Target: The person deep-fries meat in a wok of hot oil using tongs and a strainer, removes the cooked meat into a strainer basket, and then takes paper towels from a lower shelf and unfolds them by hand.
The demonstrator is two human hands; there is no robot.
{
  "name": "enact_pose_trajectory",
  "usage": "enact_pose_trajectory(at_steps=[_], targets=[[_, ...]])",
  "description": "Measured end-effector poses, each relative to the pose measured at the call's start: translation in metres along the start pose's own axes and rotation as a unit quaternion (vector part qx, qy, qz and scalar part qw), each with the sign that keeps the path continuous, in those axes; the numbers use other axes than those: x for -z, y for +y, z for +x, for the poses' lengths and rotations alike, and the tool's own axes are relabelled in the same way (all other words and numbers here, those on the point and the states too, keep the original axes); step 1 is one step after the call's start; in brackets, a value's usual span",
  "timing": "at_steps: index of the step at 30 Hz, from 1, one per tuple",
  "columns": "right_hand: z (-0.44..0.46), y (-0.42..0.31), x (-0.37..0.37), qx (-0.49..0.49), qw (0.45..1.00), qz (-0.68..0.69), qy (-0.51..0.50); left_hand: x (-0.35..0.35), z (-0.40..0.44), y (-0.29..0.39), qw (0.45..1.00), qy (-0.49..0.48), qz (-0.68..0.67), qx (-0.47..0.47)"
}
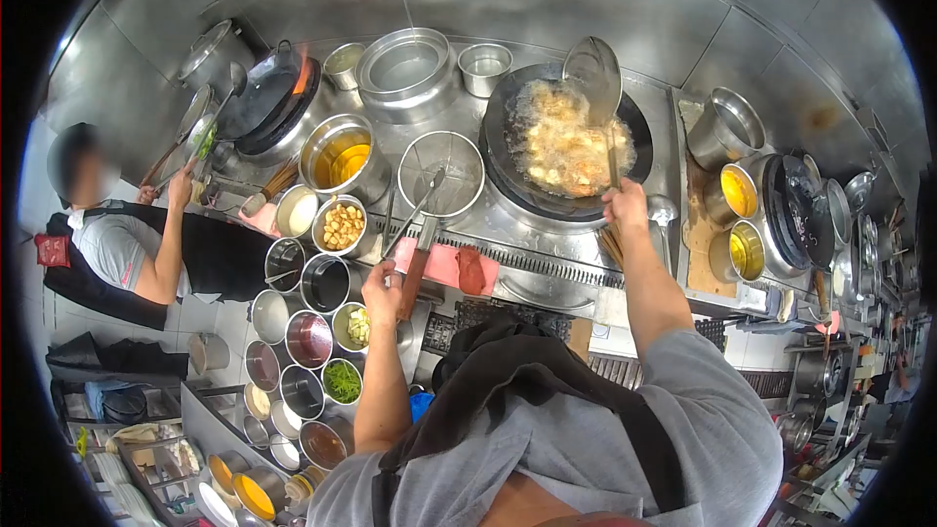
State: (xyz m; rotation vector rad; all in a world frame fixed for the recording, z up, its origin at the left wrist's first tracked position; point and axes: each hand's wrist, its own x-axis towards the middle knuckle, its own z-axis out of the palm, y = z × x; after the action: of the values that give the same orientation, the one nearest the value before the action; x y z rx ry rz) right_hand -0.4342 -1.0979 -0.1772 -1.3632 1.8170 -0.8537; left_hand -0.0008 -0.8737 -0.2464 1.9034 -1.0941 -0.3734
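My right hand (625,205) is closed round the handle of a large metal ladle (591,73). The ladle's broad round head reaches over the far side of a wok (500,117). Pale golden pieces of food (566,151) bubble in oil inside this wok. Closed on slim metal tongs (422,200), my left hand (383,290) is beside the wooden handle (414,285) of a round mesh strainer (441,151). The tongs' tips extend over the strainer's near rim. The strainer sits left of the wok.
Several pots of ingredients stand at lower left, among them browned cubes (344,225) and chopped greens (342,381). An oil pot (344,161) is left of the strainer. At far left, a co-worker (127,244) handles another wok (256,98). A second ladle (663,215) lies at right.
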Motion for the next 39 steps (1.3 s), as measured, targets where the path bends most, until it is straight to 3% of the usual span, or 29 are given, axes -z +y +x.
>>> enact_pose_trajectory(at_steps=[2, 3, 6, 12, 22, 25, 31, 33, 34, 39], targets=[[-0.017, -0.004, -0.013, -0.05, 0.991, 0.096, -0.074, -0.001, -0.011, -0.008, 1.0, -0.008, -0.003, 0.022], [-0.022, 0.0, -0.018, -0.052, 0.991, 0.094, -0.075, -0.002, -0.015, -0.012, 0.999, -0.014, -0.007, 0.04], [-0.04, 0.007, -0.034, -0.095, 0.952, 0.267, -0.114, -0.001, -0.022, -0.017, 0.998, -0.02, -0.007, 0.061], [-0.05, -0.002, -0.042, -0.126, 0.918, 0.349, -0.143, -0.003, -0.016, -0.025, 0.999, -0.018, 0.008, 0.033], [-0.044, -0.021, -0.035, -0.077, 0.94, 0.287, -0.171, -0.027, -0.007, -0.036, 0.97, -0.153, 0.184, 0.034], [-0.052, -0.026, -0.037, -0.062, 0.951, 0.248, -0.175, -0.038, 0.0, -0.048, 0.947, -0.216, 0.218, 0.092], [-0.058, -0.056, -0.031, -0.045, 0.966, 0.193, -0.166, -0.047, 0.017, -0.069, 0.948, -0.234, 0.148, 0.156], [-0.051, -0.053, -0.032, -0.038, 0.971, 0.178, -0.155, -0.057, 0.024, -0.101, 0.896, -0.285, -0.086, 0.329], [-0.051, -0.054, -0.032, -0.038, 0.975, 0.152, -0.155, -0.052, 0.024, -0.09, 0.886, -0.269, -0.113, 0.359], [-0.068, -0.054, -0.053, -0.015, 0.994, 0.066, -0.09, -0.061, 0.021, -0.098, 0.903, -0.255, -0.123, 0.324]])
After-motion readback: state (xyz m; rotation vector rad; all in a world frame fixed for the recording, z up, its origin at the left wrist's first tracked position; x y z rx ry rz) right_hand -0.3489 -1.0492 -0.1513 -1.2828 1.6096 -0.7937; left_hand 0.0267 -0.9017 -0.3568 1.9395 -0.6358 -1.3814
